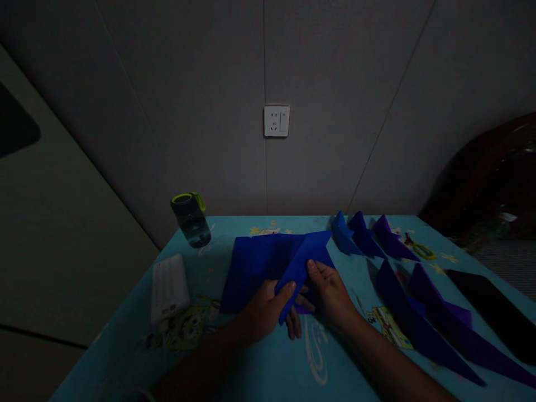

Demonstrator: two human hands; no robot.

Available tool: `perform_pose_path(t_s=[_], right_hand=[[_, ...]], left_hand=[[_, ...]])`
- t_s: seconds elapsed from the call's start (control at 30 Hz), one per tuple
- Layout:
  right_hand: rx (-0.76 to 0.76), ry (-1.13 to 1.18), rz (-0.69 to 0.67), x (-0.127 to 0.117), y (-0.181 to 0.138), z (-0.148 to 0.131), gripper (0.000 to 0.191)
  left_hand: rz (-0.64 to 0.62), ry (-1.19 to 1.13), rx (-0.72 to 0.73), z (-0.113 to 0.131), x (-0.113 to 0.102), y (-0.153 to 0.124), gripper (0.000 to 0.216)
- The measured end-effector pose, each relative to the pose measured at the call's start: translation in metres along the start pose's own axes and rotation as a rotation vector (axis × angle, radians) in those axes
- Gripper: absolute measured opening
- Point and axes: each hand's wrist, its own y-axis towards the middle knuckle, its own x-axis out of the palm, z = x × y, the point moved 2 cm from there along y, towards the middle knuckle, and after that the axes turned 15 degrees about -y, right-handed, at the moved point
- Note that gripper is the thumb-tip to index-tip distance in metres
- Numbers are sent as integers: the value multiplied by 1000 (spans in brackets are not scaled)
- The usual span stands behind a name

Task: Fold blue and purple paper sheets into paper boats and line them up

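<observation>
A folded piece of blue paper (305,254) is held up at a slant between my two hands. My left hand (268,304) grips its lower left edge, thumb on top and fingers behind. On the right side, my right hand (329,287) pinches the paper with the thumb in front; some fingertips are hidden behind it. Under and behind lies a flat blue sheet (255,268) on the table, and a bit of purple shows below it. Folded paper boats (344,234) in blue and purple stand in two rows to the right.
On the left are a water bottle (192,220) and a white power bank (170,287) with a cable. At the right lie yellow-handled scissors (422,251) and a flat black object (494,310). A patterned light-blue cloth (285,374) covers the table, against a wall with a socket (276,121).
</observation>
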Motion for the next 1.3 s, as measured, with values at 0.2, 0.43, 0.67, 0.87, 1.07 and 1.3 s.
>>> perform_pose_path(t_s=[0.2,0.43,0.67,0.87,1.07,1.3], right_hand=[[-96,-189,87,-2,-2,-4,46],[-151,-401,100,-2,-9,-6,39],[-197,-684,262,-13,-5,-1,40],[-284,-803,242,-12,-9,-6,48],[-280,-769,180,-8,-11,-6,51],[-336,-857,158,-6,-11,-9,31]], left_hand=[[152,-52,22,-2,-6,3,60],[387,-3,131,8,-9,3,43],[390,361,366,8,-15,1,42],[224,528,469,1,-11,-1,57],[195,482,411,5,-10,2,51],[268,456,375,6,-12,2,36]])
